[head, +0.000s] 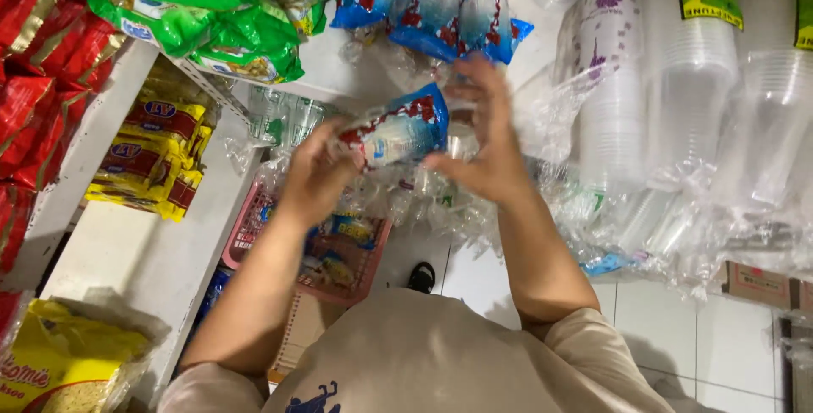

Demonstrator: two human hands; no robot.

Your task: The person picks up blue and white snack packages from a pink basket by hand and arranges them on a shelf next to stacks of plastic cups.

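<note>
My left hand [313,171] and right hand [483,138] each have their grip clamped on one blue-and-white packet [398,133], held up just below the hanging packets [432,2], above the pink basket [254,227].

Packet [398,133]: glossy crinkled plastic film. Basket [254,227]: pink plastic mesh. Floor tiles [669,328]: smooth, glazed.

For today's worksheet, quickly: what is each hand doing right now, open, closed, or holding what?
Left hand: closed on the end of the blue, white and red packet.
Right hand: fingers spread, touching the packet's other end; a firm grip cannot be told.
</note>
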